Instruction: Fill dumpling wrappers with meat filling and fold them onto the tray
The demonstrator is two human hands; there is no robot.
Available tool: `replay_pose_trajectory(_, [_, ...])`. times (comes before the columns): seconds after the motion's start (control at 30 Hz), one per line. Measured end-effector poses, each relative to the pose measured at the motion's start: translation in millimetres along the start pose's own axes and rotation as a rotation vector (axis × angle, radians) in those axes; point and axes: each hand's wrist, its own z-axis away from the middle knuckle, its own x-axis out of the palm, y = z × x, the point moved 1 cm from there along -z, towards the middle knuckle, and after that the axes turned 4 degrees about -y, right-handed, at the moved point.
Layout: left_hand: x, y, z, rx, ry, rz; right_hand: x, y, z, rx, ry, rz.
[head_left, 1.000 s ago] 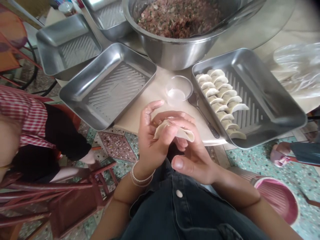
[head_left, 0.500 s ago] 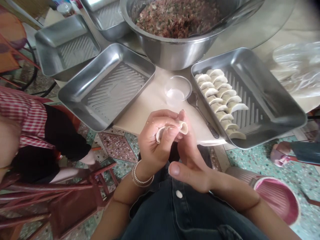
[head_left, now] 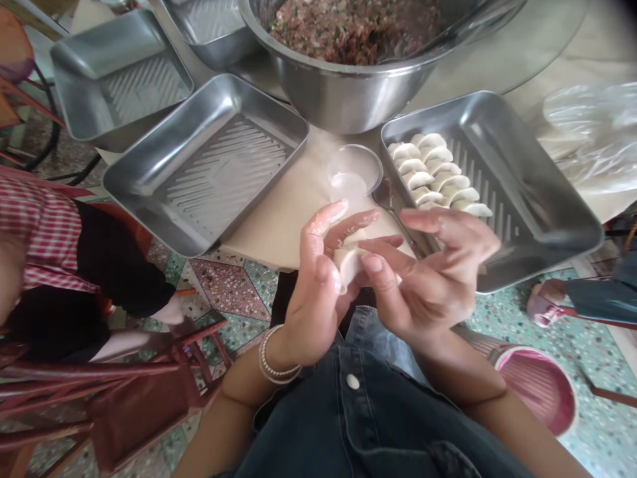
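A pale, folded dumpling [head_left: 349, 263] is held between my two hands above the table's near edge. My left hand [head_left: 318, 285] cups it from the left, its floury fingers curled around. From the right, the thumb and index finger of my right hand [head_left: 432, 279] pinch the dumpling, while its other fingers are raised. Just beyond my hands stands a small clear bowl [head_left: 355, 166] with whitish contents. A spoon [head_left: 385, 196] lies beside it, partly covered by my right hand. To the right, a metal tray [head_left: 527, 192] holds rows of finished dumplings [head_left: 432, 169].
A large steel bowl [head_left: 348, 99] of minced filling [head_left: 343, 26] stands at the back. Metal trays [head_left: 213, 166] sit to the left. Plastic bags [head_left: 592, 133] lie at right. A seated person [head_left: 44, 232], a red chair [head_left: 144, 411] and a pink bin [head_left: 537, 385] flank me.
My right hand has moved from beneath the dumpling to its right side and now pinches it. My left fingers have loosened and lifted, showing more of the dumpling.
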Motion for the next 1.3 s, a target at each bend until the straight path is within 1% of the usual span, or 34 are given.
replay_pose_trajectory(0.03, [1.9,0.3,-0.9,-0.060,-0.007,0.089,-0.5,0.2,0.4,-0.013,0.020,-0.002])
replay_pose_trajectory(0.1, [4.1,-0.8,-4.8,-0.171,-0.020,0.229,-0.5,0.6,1.4,0.012,0.036,-0.050])
replay_pose_trajectory(0.17, [3.9,-3.7,-10.5,-0.253,-0.025,0.278,0.6,1.5,2.8,0.051,-0.004,-0.060])
replay_pose_trajectory(0.27, [0.5,-6.6,-18.0,-0.293,0.004,0.254,2.6,5.1,7.4,0.080,-0.148,-0.013])
replay_pose_trajectory(0.33, [-1.3,-5.8,-20.4,-0.289,0.008,0.275,2.1,8.8,12.2,0.054,-0.186,0.020])
replay_pose_trajectory(0.37, [-1.8,-4.9,-20.7,-0.287,0.004,0.300,1.2,10.7,14.6,0.030,-0.173,0.030])
replay_pose_trajectory(0.47, [-2.0,-1.9,-19.3,-0.319,-0.023,0.366,-3.0,16.1,19.4,-0.013,-0.052,0.040])
replay_pose_trajectory(0.5, [-2.2,-1.0,-18.5,-0.328,-0.035,0.379,-4.6,17.7,19.5,-0.020,-0.031,0.036])
replay_pose_trajectory(0.57, [-3.2,1.0,-17.2,-0.332,-0.067,0.390,-8.3,20.6,16.3,-0.053,-0.047,0.042])
replay_pose_trajectory(0.63, [-4.5,3.2,-16.0,-0.324,-0.108,0.377,-13.4,23.7,9.4,-0.105,-0.126,0.051])
replay_pose_trajectory(0.67, [-4.8,4.2,-15.5,-0.327,-0.140,0.361,-16.7,25.1,5.1,-0.153,-0.179,0.053])
replay_pose_trajectory(0.73, [-3.9,5.6,-14.1,-0.373,-0.229,0.321,-24.1,28.0,-3.6,-0.271,-0.284,0.022])
replay_pose_trajectory(0.8, [-1.2,6.2,-12.6,-0.443,-0.311,0.300,-31.4,31.1,-10.4,-0.356,-0.378,-0.030])
replay_pose_trajectory(0.87, [2.2,6.4,-11.4,-0.488,-0.357,0.309,-37.3,34.6,-14.9,-0.371,-0.412,-0.052])
replay_pose_trajectory(0.93, [5.1,6.6,-10.8,-0.510,-0.377,0.336,-40.7,37.8,-17.8,-0.369,-0.409,-0.036])
replay_pose_trajectory(0.97, [6.1,6.6,-10.5,-0.522,-0.385,0.351,-41.7,38.9,-19.0,-0.393,-0.398,-0.029])
replay_pose_trajectory(1.03, [6.8,6.3,-10.0,-0.549,-0.378,0.365,-42.4,39.5,-21.9,-0.478,-0.407,-0.036])
replay_pose_trajectory(1.07, [6.5,6.0,-9.8,-0.556,-0.366,0.361,-42.5,38.9,-23.7,-0.526,-0.445,-0.036])
replay_pose_trajectory(1.17, [3.7,4.4,-9.8,-0.547,-0.308,0.281,-42.9,32.9,-29.4,-0.666,-0.633,-0.024])
replay_pose_trajectory(1.23, [1.6,3.4,-10.5,-0.512,-0.265,0.192,-43.5,27.6,-32.5,-0.683,-0.740,-0.033])
replay_pose_trajectory(1.3, [0.4,3.0,-11.5,-0.485,-0.232,0.113,-43.8,23.8,-34.1,-0.659,-0.795,-0.063])
